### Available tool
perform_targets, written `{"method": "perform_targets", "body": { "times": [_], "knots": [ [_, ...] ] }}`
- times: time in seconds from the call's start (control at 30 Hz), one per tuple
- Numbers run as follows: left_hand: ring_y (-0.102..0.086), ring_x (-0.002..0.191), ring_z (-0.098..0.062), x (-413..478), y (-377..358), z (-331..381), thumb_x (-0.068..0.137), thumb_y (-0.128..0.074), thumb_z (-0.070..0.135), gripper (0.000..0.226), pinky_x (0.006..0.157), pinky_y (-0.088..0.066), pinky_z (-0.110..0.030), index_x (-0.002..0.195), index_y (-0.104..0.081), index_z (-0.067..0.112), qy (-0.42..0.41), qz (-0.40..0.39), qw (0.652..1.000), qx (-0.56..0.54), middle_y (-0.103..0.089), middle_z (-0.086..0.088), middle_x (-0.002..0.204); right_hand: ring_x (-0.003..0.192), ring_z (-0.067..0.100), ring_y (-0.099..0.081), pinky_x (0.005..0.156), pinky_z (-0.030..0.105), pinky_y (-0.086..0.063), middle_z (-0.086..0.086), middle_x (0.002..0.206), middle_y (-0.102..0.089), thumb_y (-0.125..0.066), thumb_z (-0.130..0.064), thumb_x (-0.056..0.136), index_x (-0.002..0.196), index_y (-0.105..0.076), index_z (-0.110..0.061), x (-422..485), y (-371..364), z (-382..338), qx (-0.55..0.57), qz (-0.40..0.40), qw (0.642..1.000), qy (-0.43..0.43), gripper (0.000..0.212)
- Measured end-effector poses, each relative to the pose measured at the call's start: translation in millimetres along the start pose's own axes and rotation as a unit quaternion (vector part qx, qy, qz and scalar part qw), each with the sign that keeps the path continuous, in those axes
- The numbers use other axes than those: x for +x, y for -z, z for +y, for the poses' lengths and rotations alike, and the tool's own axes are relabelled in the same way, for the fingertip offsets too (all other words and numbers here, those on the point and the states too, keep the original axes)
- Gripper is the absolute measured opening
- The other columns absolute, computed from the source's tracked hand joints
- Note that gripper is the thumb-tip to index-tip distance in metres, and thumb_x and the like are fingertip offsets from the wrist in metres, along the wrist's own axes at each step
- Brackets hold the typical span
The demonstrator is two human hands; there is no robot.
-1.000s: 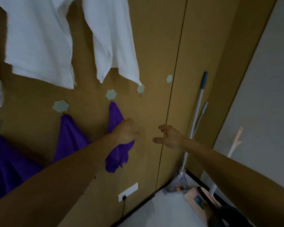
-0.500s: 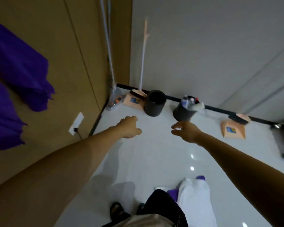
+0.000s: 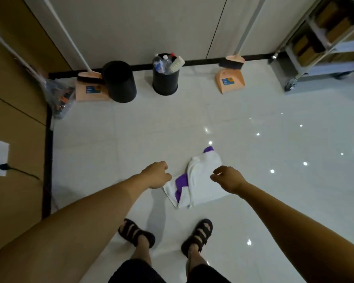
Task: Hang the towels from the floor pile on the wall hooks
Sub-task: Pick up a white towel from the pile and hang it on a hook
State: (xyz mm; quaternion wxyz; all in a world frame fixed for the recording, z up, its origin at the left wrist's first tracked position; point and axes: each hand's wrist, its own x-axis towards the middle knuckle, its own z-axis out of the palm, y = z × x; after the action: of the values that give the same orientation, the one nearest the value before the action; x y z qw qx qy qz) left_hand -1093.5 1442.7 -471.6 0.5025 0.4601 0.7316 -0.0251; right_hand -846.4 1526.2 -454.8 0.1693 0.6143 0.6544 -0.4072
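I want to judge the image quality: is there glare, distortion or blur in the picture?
Head view: dim light overall; small bright glare spots on the glossy floor; wide-angle bending of the wall lines and shelf rack toward the edges; towel pile and both hands stay fairly sharp.

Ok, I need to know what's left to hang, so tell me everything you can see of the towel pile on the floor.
The towel pile is a small crumpled heap of soft cloth: white towel on top, purple showing at its far end and near its left edge. It lies on the glossy white floor just ahead of the sandalled feet. The left hand and right hand reach toward it, holding nothing.
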Motion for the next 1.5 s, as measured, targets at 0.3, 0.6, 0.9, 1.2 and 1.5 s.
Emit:
{"method": "perform_targets", "body": {
  "times": [0.3,0.6,0.9,1.2,1.5],
  "knots": [
    [-0.049,0.123,-0.022,107,-157,-13,0.095,-0.048,0.032,0.046,0.093,-0.037,-0.027,0.139,-0.041,0.017,0.074,-0.023,0.996,-0.039,-0.048,-0.006,0.140,0.100,0.018,-0.060,0.084,0.028,-0.046,-0.001,0.115,-0.067,-0.050,-0.039,0.093,0.127,-0.057,-0.021,119,-84,117,-0.002,-0.035,0.999,-0.026,0.039],
    [-0.053,0.116,-0.023,300,-284,-79,0.095,-0.047,0.030,0.039,0.085,-0.036,-0.024,0.132,-0.047,0.016,0.063,-0.010,0.998,-0.024,-0.052,-0.007,0.133,0.115,0.022,-0.057,0.093,0.032,-0.046,0.003,0.129,-0.060,-0.047,-0.039,0.095,0.132,-0.052,-0.017,315,-241,201,0.013,-0.027,0.998,-0.055,0.044],
    [-0.058,0.098,-0.020,413,-348,-117,0.093,-0.051,0.025,0.025,0.084,-0.047,-0.033,0.115,-0.056,0.013,0.044,0.047,0.997,-0.049,-0.059,-0.004,0.116,0.092,0.028,-0.054,0.074,0.035,-0.043,0.009,0.113,-0.046,-0.045,-0.025,0.093,0.116,-0.048,-0.007,446,-338,253,0.005,0.044,0.990,-0.132,0.029],
    [-0.056,0.099,-0.017,418,-353,-111,0.093,-0.047,0.024,0.031,0.079,-0.041,-0.026,0.122,-0.055,0.015,0.055,0.025,0.995,-0.074,-0.058,-0.001,0.122,0.073,0.025,-0.058,0.062,0.031,-0.040,0.006,0.085,-0.060,-0.044,-0.026,0.091,0.087,-0.055,-0.008,446,-328,257,-0.004,0.100,0.990,-0.104,0.021],
    [-0.056,0.102,-0.016,367,-298,-66,0.095,-0.048,0.024,0.032,0.089,-0.048,-0.032,0.126,-0.051,0.015,0.047,0.019,0.997,-0.066,-0.056,-0.001,0.126,0.067,0.015,-0.054,0.059,0.026,-0.041,-0.002,0.079,-0.056,-0.048,-0.027,0.090,0.079,-0.047,-0.016,377,-245,238,0.195,0.209,0.957,-0.046,0.016]
  ]
}}
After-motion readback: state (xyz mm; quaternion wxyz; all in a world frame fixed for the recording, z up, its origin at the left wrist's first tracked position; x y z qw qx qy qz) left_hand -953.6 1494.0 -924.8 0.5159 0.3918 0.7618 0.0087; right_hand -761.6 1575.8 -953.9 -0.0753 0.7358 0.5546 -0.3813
